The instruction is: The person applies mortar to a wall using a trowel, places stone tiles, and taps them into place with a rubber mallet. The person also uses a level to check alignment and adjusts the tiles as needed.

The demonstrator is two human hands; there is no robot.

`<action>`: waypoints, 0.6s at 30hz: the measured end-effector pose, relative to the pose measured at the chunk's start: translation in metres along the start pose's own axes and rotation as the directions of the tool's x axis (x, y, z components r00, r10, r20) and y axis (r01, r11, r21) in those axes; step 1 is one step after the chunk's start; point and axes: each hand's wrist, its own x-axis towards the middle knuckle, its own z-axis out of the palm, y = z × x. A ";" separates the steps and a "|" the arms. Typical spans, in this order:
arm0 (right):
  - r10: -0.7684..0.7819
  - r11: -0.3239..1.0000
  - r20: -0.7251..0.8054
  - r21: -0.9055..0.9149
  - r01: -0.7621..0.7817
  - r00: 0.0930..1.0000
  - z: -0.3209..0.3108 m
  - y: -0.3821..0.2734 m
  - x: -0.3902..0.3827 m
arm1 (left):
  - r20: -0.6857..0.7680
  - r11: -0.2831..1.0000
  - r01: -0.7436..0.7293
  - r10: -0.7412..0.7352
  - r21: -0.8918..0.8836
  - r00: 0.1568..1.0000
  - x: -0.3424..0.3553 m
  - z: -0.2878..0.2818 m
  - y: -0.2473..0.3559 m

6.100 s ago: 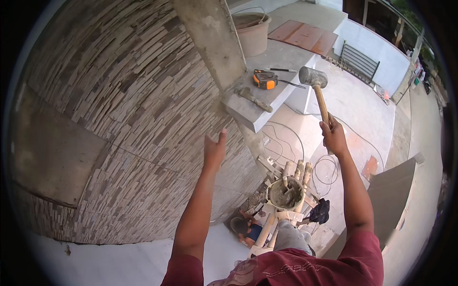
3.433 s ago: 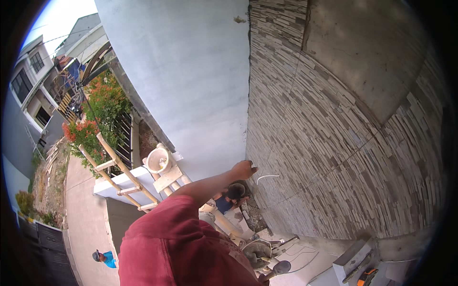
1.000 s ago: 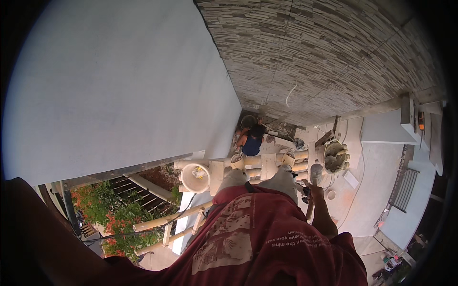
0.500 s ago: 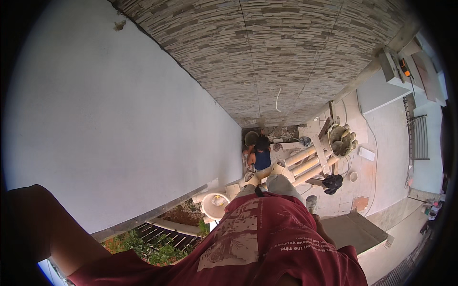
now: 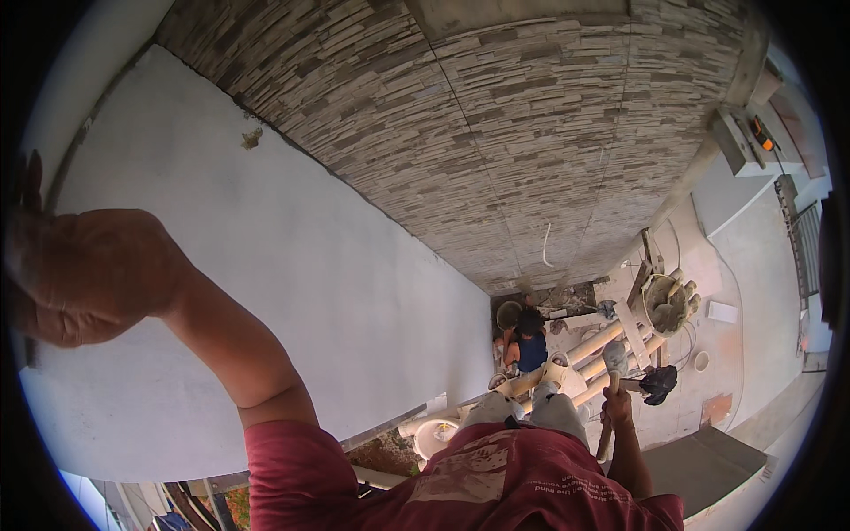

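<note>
My left arm reaches out to the far left, where my left hand (image 5: 97, 274) is large and blurred in front of the white wall (image 5: 301, 292). Its fingers fall into the dark rim, and what they touch is hidden. Low on the right, my right hand (image 5: 617, 405) is closed round the pale handle of a mallet (image 5: 615, 358). The mallet's grey head points up and away from me. Ahead rises a wall of stone-strip tiles (image 5: 540, 115), with a thin white cable (image 5: 547, 246) sticking out of it.
I am above bamboo poles (image 5: 595, 343) and planks. A mortar bucket (image 5: 666, 305) stands at their far end, a white bucket (image 5: 434, 436) left of my legs. Below, a co-worker (image 5: 531, 347) crouches by another bucket (image 5: 508, 314). A black bag (image 5: 658, 385) and orange tape measure (image 5: 761, 133) are rightward.
My left arm has swung up and outward, bringing the hand into view. My right hand with the mallet has also come into view. The whole view has shifted, showing more of the tiled wall.
</note>
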 end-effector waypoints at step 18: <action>-0.963 0.229 0.151 0.027 0.973 0.223 0.252 -0.323 -0.057 | 0.277 0.742 0.489 -0.642 0.458 0.715 -0.222 0.307 -0.139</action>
